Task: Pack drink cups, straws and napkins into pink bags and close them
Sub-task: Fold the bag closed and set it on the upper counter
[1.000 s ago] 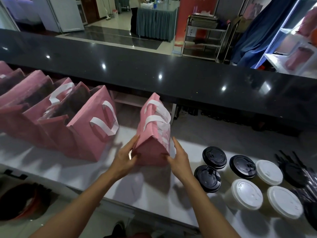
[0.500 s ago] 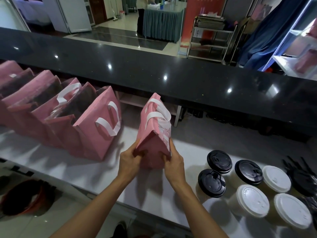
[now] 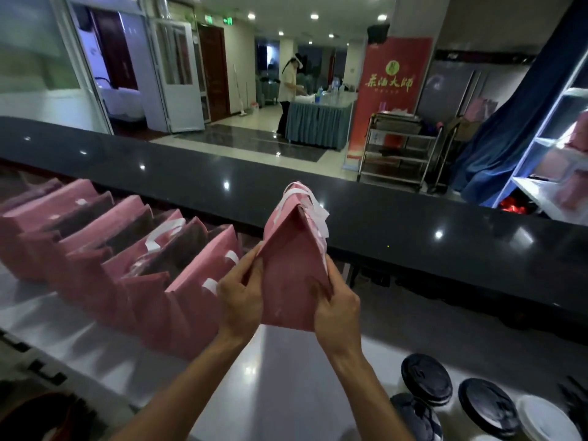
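Closed pink bag [image 3: 294, 275], handles folded at its peak, was off the white counter [image 3: 286, 377], right of the open bags [image 3: 127, 259]. Your left hand [image 3: 240, 299] and right hand [image 3: 337, 308] pinched its side edges, likely to carry it upright. Lidded cups [image 3: 426, 381] waited near right.

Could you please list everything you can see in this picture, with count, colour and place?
closed pink paper bag with white handles: one, pink, centre, held up
open pink paper bags: a row, pink, left on white counter
black-lidded drink cups: three, bottom right
white-lidded drink cup: one, bottom right corner
black glossy bar top: one, behind
red banner: one, background
left hand: grips bag's left edge
right hand: grips bag's right edge
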`<move>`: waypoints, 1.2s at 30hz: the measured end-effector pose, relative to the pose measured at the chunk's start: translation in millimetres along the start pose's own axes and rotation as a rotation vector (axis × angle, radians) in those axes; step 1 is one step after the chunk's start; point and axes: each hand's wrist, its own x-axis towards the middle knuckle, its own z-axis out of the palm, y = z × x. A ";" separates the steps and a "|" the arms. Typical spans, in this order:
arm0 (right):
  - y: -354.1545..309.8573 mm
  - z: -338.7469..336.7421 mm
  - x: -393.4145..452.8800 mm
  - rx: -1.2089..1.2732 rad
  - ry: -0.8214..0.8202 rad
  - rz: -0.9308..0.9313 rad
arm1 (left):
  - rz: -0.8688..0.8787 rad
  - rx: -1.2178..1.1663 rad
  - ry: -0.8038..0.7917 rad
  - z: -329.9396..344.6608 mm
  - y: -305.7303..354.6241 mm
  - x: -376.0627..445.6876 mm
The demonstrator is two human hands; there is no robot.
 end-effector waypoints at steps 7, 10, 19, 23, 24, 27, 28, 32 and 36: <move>-28.7 -11.4 26.4 -0.017 0.060 -0.110 | 0.161 0.010 0.039 16.3 16.7 39.3; -35.0 -15.3 50.5 -0.053 0.092 -0.120 | 0.262 -0.015 0.046 26.6 31.3 64.1; -45.7 -34.4 99.1 -0.074 0.124 -0.178 | 0.439 0.002 -0.038 61.8 34.1 103.8; -9.9 -35.9 128.3 -0.147 0.138 -0.157 | 0.425 0.030 -0.068 91.7 4.6 116.8; 0.3 -36.4 134.1 -0.165 0.141 -0.140 | 0.420 0.041 -0.108 99.0 -5.0 117.8; 28.4 -41.2 143.9 -0.231 0.134 -0.105 | 0.383 0.080 -0.269 115.2 -37.8 118.9; 37.6 -44.1 145.7 -0.262 0.129 -0.094 | 0.375 0.097 -0.319 119.0 -48.9 119.0; 56.8 -52.8 160.6 -0.317 0.109 -0.047 | 0.372 0.214 -0.460 131.4 -78.0 125.6; 56.2 -52.4 191.3 -0.385 0.121 -0.015 | 0.354 0.321 -0.518 150.2 -82.7 150.2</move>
